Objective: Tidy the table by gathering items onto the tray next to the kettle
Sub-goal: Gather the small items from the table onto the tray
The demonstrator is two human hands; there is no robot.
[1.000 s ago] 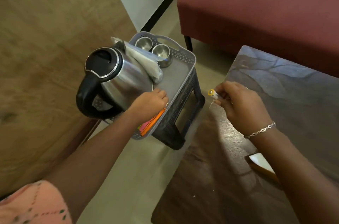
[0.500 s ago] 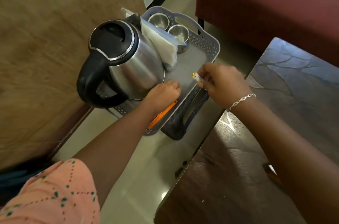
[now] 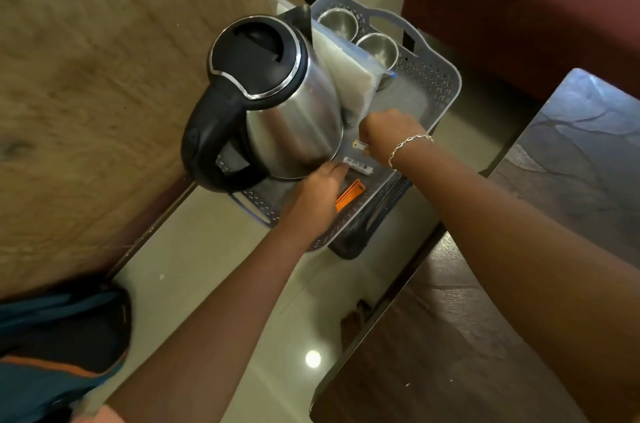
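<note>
A grey perforated tray (image 3: 438,83) sits on a dark stool and carries a steel kettle (image 3: 277,100) with a black lid and handle. My right hand (image 3: 388,135) is over the tray beside the kettle, fingers closed on a small battery (image 3: 359,145) with a yellow tip. A second battery (image 3: 358,166) lies flat on the tray just below it. My left hand (image 3: 317,195) rests on the tray's near part, fingertips touching that lying battery's end. An orange flat item (image 3: 349,195) lies partly under my left hand.
Two steel cups (image 3: 356,34) and a white plastic packet (image 3: 349,76) stand at the tray's far end. A dark marbled table (image 3: 519,318) is at the right, a maroon sofa (image 3: 519,6) behind, a wooden panel (image 3: 104,76) at the left, and a bag (image 3: 59,336) on the floor.
My right hand has carried the yellow-tipped battery from the table's edge over the tray and lowered it next to the kettle. My left hand has stayed on the tray's near part.
</note>
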